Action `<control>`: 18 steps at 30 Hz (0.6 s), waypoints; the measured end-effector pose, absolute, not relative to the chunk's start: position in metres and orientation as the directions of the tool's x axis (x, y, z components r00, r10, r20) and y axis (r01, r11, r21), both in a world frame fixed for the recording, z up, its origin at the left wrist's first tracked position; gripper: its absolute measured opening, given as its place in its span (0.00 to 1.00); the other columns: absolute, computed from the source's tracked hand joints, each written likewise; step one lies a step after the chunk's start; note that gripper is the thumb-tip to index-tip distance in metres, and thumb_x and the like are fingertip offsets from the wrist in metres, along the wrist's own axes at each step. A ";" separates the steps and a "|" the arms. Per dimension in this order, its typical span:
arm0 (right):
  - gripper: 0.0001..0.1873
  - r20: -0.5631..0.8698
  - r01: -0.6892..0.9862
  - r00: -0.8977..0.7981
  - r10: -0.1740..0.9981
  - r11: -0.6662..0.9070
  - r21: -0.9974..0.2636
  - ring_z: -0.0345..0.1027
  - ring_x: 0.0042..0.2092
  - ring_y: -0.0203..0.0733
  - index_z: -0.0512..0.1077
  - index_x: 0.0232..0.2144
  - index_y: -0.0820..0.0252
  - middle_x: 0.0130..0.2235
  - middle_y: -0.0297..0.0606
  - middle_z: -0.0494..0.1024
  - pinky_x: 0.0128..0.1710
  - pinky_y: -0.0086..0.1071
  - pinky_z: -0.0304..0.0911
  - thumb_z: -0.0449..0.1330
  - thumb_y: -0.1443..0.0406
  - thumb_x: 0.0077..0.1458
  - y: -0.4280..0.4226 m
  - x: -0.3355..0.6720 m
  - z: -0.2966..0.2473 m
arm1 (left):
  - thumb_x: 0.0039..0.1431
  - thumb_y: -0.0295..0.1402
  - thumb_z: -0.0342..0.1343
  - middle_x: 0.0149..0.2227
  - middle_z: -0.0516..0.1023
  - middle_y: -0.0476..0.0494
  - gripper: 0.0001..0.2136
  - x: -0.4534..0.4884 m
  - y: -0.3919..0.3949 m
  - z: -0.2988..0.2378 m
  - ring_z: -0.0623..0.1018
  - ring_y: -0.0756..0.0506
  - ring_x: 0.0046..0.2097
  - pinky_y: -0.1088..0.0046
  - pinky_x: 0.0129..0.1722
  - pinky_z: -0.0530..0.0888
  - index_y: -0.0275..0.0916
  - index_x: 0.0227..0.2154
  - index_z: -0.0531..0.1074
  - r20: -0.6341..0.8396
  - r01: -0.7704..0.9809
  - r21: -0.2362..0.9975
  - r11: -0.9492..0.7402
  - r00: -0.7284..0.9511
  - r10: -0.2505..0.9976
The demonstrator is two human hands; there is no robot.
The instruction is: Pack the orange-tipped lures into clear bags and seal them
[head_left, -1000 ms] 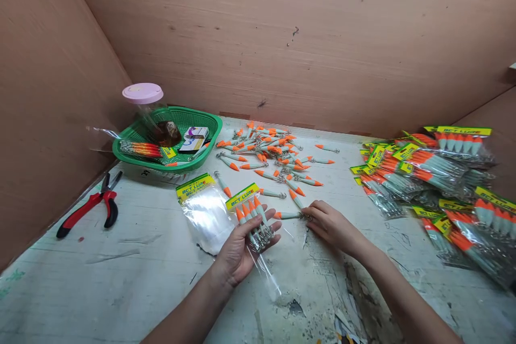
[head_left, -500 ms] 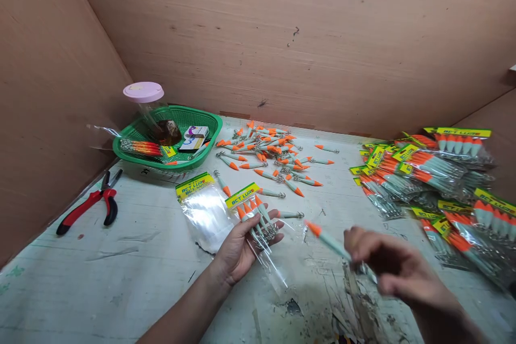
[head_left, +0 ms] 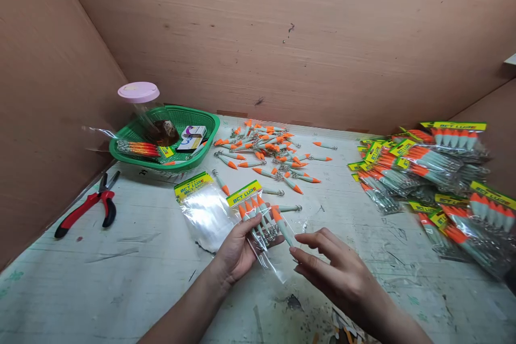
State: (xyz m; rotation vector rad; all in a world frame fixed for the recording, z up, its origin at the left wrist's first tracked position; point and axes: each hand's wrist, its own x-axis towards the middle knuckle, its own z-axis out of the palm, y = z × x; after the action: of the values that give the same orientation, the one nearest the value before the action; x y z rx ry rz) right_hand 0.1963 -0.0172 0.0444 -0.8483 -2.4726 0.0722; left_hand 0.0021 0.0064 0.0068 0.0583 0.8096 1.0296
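Note:
My left hand (head_left: 241,247) grips a clear plastic bag (head_left: 245,194) with a yellow-green header, its thumb on top and fingers underneath. Inside the bag several squid jigs (head_left: 258,220) lie side by side, orange tips toward the header and hooks toward the open end. Between the thumb and fingertips of my right hand (head_left: 334,263) is a single squid jig (head_left: 283,226), pale green with an orange tip. It is tilted, tip pointing away from me, just right of the bag. Whether it touches the bag I cannot tell. Flat bags (head_left: 205,209) without jigs lie left of my left hand.
A heap of loose squid jigs (head_left: 266,145) lies near the back wall. Filled packets (head_left: 419,166) are piled at the right. A green basket (head_left: 201,113) holding a lidded cup (head_left: 139,92) stands back left, with red-handled pliers (head_left: 86,207) in front.
My right hand has moved left with the squid jig, bringing it beside the bag. My left hand and the bag have stayed nearly in place; the whole view has shifted slightly.

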 end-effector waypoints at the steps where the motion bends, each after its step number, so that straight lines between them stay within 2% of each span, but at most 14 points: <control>1: 0.10 0.453 0.553 -0.670 0.588 0.802 -0.224 0.66 0.35 0.39 0.71 0.42 0.63 0.36 0.45 0.75 0.32 0.32 0.64 0.56 0.71 0.57 -0.017 0.198 0.045 | 0.56 0.26 0.54 0.44 0.78 0.36 0.18 0.002 0.006 0.007 0.80 0.42 0.37 0.61 0.38 0.78 0.32 0.50 0.68 -0.571 -0.738 0.404 0.541 0.258 0.779; 6: 0.08 0.457 0.517 -0.654 0.603 0.797 -0.311 0.63 0.32 0.36 0.71 0.39 0.63 0.31 0.40 0.73 0.29 0.29 0.60 0.56 0.73 0.56 -0.016 0.198 0.041 | 0.56 0.27 0.54 0.45 0.78 0.35 0.16 0.003 0.005 0.006 0.79 0.41 0.39 0.61 0.39 0.78 0.31 0.48 0.70 -0.522 -0.716 0.413 0.563 0.321 0.790; 13: 0.13 0.510 0.465 -0.636 0.579 0.815 -0.345 0.63 0.32 0.37 0.69 0.43 0.62 0.33 0.41 0.74 0.29 0.31 0.60 0.58 0.75 0.54 -0.016 0.196 0.037 | 0.58 0.29 0.51 0.37 0.80 0.31 0.13 0.004 0.003 0.007 0.79 0.37 0.43 0.56 0.45 0.74 0.27 0.43 0.71 -0.500 -0.676 0.431 0.598 0.372 0.782; 18: 0.11 0.540 0.489 -0.592 0.598 0.799 -0.349 0.61 0.33 0.38 0.70 0.39 0.59 0.32 0.39 0.71 0.29 0.32 0.61 0.58 0.75 0.53 -0.016 0.199 0.035 | 0.56 0.29 0.53 0.39 0.79 0.31 0.12 0.004 0.004 0.006 0.78 0.36 0.44 0.54 0.46 0.74 0.27 0.42 0.73 -0.490 -0.684 0.425 0.593 0.376 0.786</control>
State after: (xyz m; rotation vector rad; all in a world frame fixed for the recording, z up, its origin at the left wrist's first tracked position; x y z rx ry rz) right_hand 0.1989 -0.0165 0.0348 -0.7997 -2.3216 0.2142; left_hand 0.0038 0.0039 0.0063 0.1608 0.7168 0.9454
